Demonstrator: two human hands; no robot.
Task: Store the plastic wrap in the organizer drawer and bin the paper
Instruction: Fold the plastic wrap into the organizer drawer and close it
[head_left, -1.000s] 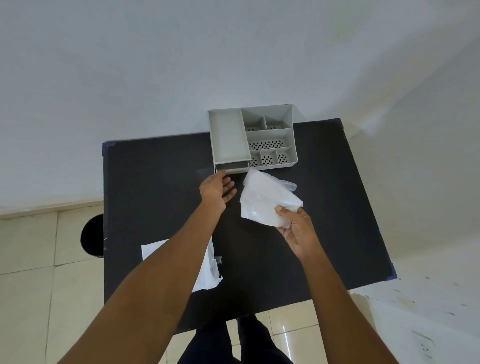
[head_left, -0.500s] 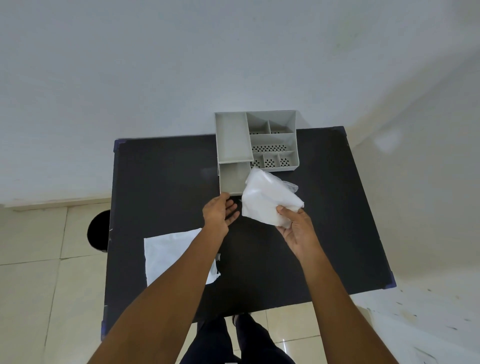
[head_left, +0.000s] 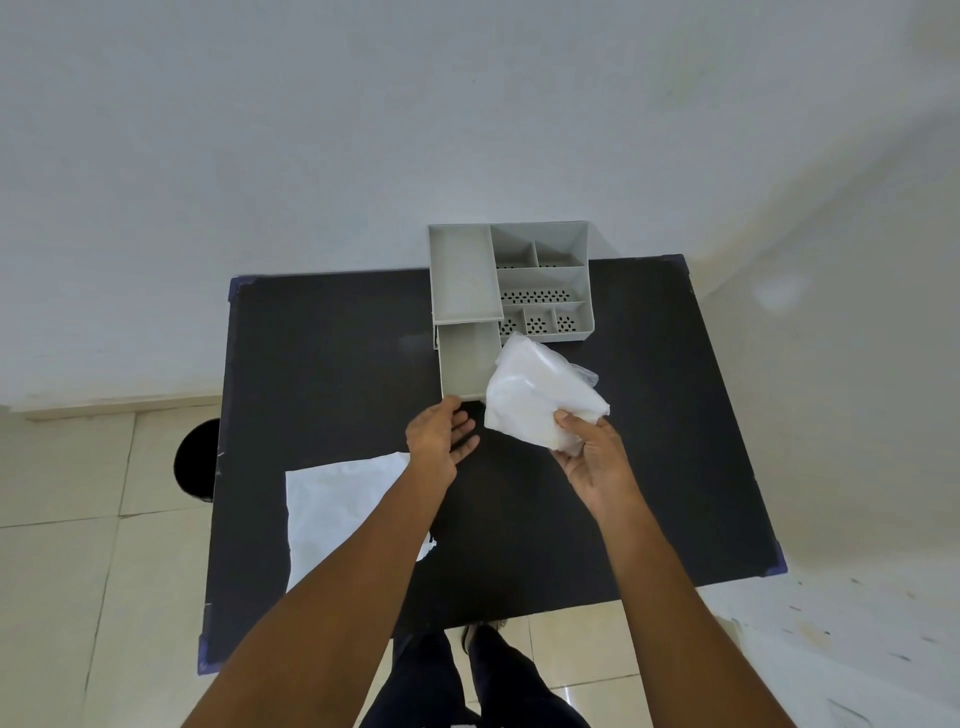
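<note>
The right hand (head_left: 597, 457) was gripping a white bundle of plastic wrap (head_left: 540, 400) by its lower right corner. The bundle was held up just below the middle of the frame, above the black bench (head_left: 332, 364). Its upper left edge hung over the right side of the drawer (head_left: 465, 361), which stuck out of the gray organizer (head_left: 511, 283) toward the person. The drawer looked empty inside.

The left hand (head_left: 439, 436) was loose and open, with nothing in it. Its fingertips (head_left: 451, 401) were right at the front edge of the drawer, maybe touching it, but that was hard to tell.

The drawer lay up and to the left of the plastic wrap, very close. Its long side ran up and down the frame. The right hand was the nearer one for dropping the wrap in, so a short move up and left should do it.

The white paper (head_left: 337, 509) lay flat on the bench in the lower left, partly under the left arm. A dark round bin (head_left: 197, 460) showed at the left edge of the bench, on the floor
</note>
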